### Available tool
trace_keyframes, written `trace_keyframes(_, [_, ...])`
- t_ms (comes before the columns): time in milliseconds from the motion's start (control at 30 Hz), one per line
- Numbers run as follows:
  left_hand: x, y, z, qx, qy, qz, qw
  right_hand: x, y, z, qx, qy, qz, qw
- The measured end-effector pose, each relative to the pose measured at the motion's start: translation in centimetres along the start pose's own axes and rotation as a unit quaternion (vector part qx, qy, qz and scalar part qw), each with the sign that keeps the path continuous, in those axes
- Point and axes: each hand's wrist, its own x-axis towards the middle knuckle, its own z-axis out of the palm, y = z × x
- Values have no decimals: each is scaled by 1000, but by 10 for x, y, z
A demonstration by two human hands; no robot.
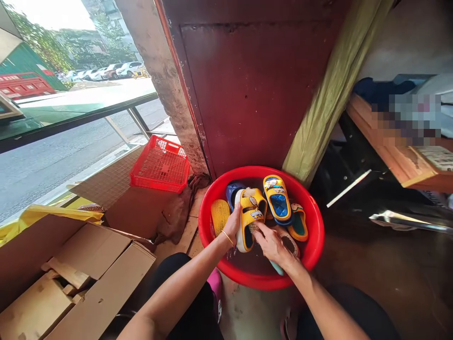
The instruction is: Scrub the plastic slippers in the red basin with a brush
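My left hand (pixel 232 224) grips the side of a yellow sandal (pixel 255 215) with a pale sole, tilted above the water in a red tub (pixel 316 250). In my right hand (pixel 272 246) is a brush with a light green handle (pixel 277 268). Its tan bristles reach into the sandal and show at the strap openings; my hand hides most of the brush. Beside them in the tub lie a yellow slipper with a blue insole (pixel 279 207), one with a green insole (pixel 300 226), a yellow sole (pixel 220 215) and a dark blue slipper (pixel 232 190).
A red plastic crate (pixel 161 165) stands left of the tub, near a dark cloth (pixel 177 215). Lower left is an open cardboard box (pixel 106 278) with wood pieces. Behind the tub rise a dark red door (pixel 247 94) and a yellowish curtain (pixel 322 104). A wooden tabletop (pixel 396 146) juts in at right.
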Motion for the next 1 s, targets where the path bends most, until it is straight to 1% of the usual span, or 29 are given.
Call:
trace_keyframes(67, [1, 20, -10, -4, 10, 19, 1000, -12, -6, 0, 45, -59, -23, 997])
trace_keyframes(133, [2, 39, -19, -8, 34, 61, 998, -26, -10, 0, 76, -121, -39, 989])
trace_keyframes(200, [1, 48, -25, -9, 51, 96, 994, -35, -8, 1, 95, -164, -43, 981])
trace_keyframes(233, [0, 46, -25, -6, 51, 99, 994, -37, -5, 2, 95, -166, -40, 981])
trace_keyframes(267, [-1, 40, -23, -1, 44, 91, 995, -37, -1, 4, 90, -154, -34, 983])
trace_keyframes(300, [-2, 31, -20, 8, 33, 75, 997, -35, 4, 6, 83, -129, -26, 988])
trace_keyframes(367, [-5, 7, -12, 31, 5, 36, 999, -27, 14, 10, 61, -47, -6, 997])
trace_keyframes(400, [-6, -5, -7, 46, -2, 27, 999, -22, 18, 11, 48, -4, 4, 999])
trace_keyframes(433, [-6, -14, -3, 63, -2, 30, 998, -18, 21, 11, 37, 29, 13, 999])
trace_keyframes(467, [-6, -19, -1, 79, 0, 42, 996, -15, 22, 11, 29, 45, 21, 998])
trace_keyframes(500, [-4, -20, 1, 90, 7, 59, 994, -14, 22, 10, 27, 42, 29, 998])
trace_keyframes(533, [-2, -16, 1, 97, 21, 83, 992, -15, 19, 8, 32, 18, 37, 999])
trace_keyframes(567, [1, -8, -1, 99, 39, 111, 988, -17, 16, 6, 42, -21, 43, 998])
trace_keyframes(667, [7, 25, -14, 98, 122, 202, 967, -31, 9, -3, 63, -161, 27, 985])
trace_keyframes(700, [8, 35, -19, 102, 139, 219, 960, -35, 9, -7, 56, -189, 14, 980])
trace_keyframes(733, [8, 43, -24, 108, 144, 228, 957, -39, 11, -13, 45, -199, 4, 979])
trace_keyframes(800, [6, 50, -30, 129, 130, 228, 956, -41, 19, -27, 24, -175, 14, 984])
trace_keyframes(833, [5, 49, -32, 141, 117, 224, 957, -40, 24, -34, 23, -150, 37, 988])
trace_keyframes(900, [3, 39, -32, 162, 101, 221, 956, -35, 32, -45, 43, -87, 93, 991])
trace_keyframes(933, [2, 32, -31, 170, 99, 221, 955, -33, 34, -48, 55, -47, 108, 992])
trace_keyframes(967, [2, 25, -29, 177, 96, 220, 954, -30, 34, -49, 58, -3, 102, 993])
trace_keyframes(1000, [1, 17, -26, 185, 90, 220, 953, -28, 33, -47, 47, 40, 73, 995])
